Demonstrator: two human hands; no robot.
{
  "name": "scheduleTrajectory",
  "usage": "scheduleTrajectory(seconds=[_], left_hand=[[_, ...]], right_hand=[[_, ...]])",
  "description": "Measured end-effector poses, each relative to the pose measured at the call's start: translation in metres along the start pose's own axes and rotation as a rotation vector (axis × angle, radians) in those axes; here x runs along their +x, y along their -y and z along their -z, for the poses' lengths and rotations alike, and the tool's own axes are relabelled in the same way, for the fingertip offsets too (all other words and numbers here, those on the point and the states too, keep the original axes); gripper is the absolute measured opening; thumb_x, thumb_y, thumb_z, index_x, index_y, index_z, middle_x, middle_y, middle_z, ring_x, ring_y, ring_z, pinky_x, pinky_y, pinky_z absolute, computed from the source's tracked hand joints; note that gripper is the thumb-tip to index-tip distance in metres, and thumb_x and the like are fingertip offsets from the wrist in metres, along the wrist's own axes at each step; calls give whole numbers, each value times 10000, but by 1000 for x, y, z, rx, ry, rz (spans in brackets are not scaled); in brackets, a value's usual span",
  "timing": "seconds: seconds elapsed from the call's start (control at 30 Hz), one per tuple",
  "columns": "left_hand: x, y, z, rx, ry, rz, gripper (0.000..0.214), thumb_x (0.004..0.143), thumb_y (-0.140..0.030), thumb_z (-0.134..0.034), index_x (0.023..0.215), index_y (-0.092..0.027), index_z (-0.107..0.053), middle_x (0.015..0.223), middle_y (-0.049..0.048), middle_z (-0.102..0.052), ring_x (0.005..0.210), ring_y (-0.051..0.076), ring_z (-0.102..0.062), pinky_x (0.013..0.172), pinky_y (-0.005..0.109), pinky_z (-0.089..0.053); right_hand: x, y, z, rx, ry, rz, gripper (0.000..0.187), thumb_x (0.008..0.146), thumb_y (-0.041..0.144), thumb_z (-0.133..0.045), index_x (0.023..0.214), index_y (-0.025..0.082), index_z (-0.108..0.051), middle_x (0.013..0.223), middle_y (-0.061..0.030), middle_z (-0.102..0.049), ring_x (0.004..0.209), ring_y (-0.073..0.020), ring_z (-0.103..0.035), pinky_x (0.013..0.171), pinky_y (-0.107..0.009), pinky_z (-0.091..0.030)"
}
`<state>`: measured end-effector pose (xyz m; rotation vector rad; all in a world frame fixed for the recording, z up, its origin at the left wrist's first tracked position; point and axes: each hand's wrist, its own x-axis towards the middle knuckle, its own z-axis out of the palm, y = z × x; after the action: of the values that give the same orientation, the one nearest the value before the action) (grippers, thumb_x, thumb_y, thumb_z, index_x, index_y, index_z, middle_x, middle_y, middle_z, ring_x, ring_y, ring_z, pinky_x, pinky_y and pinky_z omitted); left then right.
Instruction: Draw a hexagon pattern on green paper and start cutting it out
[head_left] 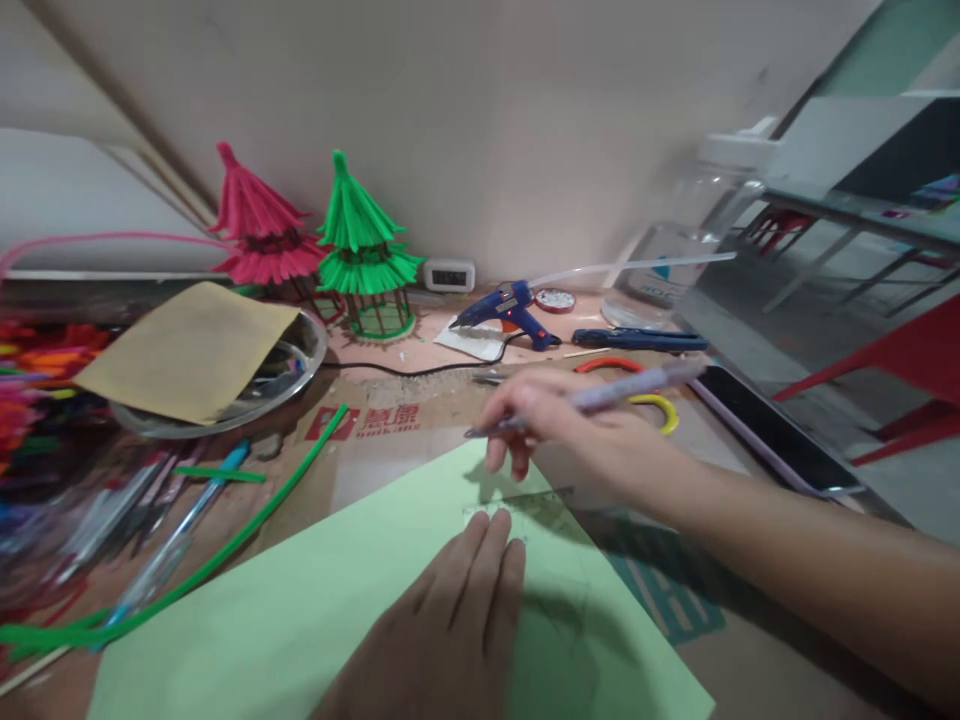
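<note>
A light green sheet of paper (285, 570) lies on the cardboard-covered table. Flat on it rests my left hand (465, 600), fingers stretched forward and touching a clear ruler (525, 500). The ruler's lower part blends into the paper. Just above the sheet's far corner, my right hand (555, 420) is closed around a pen (630, 385), its tip pointing left and apart from the paper. Faint lines show on the sheet beside my left hand. Behind my right hand are scissors (660, 408) with orange and yellow handles, partly covered.
A blue glue gun (506, 305) with a lit red light stands behind, its black cable (405, 372) running left. Pink (262, 220) and green (367, 220) pipe-cleaner towers stand by the wall. A metal dish (311, 370), pens and pipe cleaners lie left; a cutter (637, 340) and phone (772, 430) right.
</note>
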<state>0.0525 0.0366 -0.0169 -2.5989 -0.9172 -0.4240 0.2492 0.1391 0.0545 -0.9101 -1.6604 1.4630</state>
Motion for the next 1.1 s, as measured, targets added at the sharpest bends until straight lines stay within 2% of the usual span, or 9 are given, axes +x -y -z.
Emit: scheduleTrajectory(seconds=[0.1, 0.2, 0.27, 0.5, 0.73, 0.9, 1.0, 1.1], left_hand=[[3, -3, 3, -7, -25, 38, 409, 1028, -173, -341, 1296, -106, -642, 1303, 110, -705, 1245, 235, -585, 1108, 355, -332], [4, -3, 6, -9, -19, 49, 418, 1025, -182, -333, 1291, -107, -646, 1312, 113, -699, 1243, 242, -581, 1129, 361, -321], [3, -3, 7, -10, -4, 46, 434, 1022, -179, -318, 1297, -109, -647, 1328, 113, -693, 1257, 236, -575, 1146, 355, -316], [3, -5, 4, -36, -10, 76, 387, 1056, -182, -334, 1308, -117, -620, 1359, 116, -684, 1299, 231, -553, 1174, 344, -286], [6, -5, 4, -33, -22, 69, 392, 1066, -137, -285, 1292, -105, -602, 1315, 113, -712, 1245, 224, -599, 1151, 338, -306], [5, -5, 8, -29, -43, 78, 402, 1059, -128, -265, 1260, -96, -612, 1281, 121, -732, 1217, 222, -627, 1149, 343, -310], [1, -5, 11, -35, -7, 85, 387, 1055, -144, -301, 1274, -100, -617, 1297, 112, -728, 1229, 218, -629, 1155, 338, -307], [0, -5, 14, -34, 1, 78, 377, 1053, -154, -327, 1264, -120, -638, 1267, 79, -746, 1198, 203, -655, 1141, 328, -328]], right_hand=[[0, -16, -15, -50, -7, -107, 258, 969, 447, -643, 903, 198, -664, 726, 8, -668, 593, -115, -605, 537, -222, -476], [1, -34, -19, 67, -131, -71, 311, 1027, 491, -535, 915, 214, -621, 685, 41, -600, 539, -96, -528, 503, -213, -429], [1, -42, -17, 102, -164, -31, 310, 1056, 470, -480, 941, 218, -619, 690, 41, -609, 540, -95, -500, 507, -215, -413], [1, -40, -11, -29, -96, 25, 286, 1067, 390, -477, 936, 197, -643, 723, 35, -633, 633, -89, -528, 582, -207, -427], [2, -37, -12, -86, -70, 17, 293, 1057, 404, -460, 945, 186, -622, 725, 26, -618, 640, -99, -534, 586, -223, -432], [-1, -34, -10, -190, -57, -13, 247, 1024, 362, -493, 889, 196, -618, 674, 39, -581, 596, -101, -513, 536, -219, -404], [-3, -34, -12, -270, -23, -7, 228, 965, 334, -574, 777, 206, -548, 617, 56, -526, 536, -89, -469, 489, -210, -360], [-3, -36, -15, -307, 40, -28, 231, 911, 330, -643, 769, 221, -497, 582, 72, -520, 478, -79, -449, 434, -197, -310]])
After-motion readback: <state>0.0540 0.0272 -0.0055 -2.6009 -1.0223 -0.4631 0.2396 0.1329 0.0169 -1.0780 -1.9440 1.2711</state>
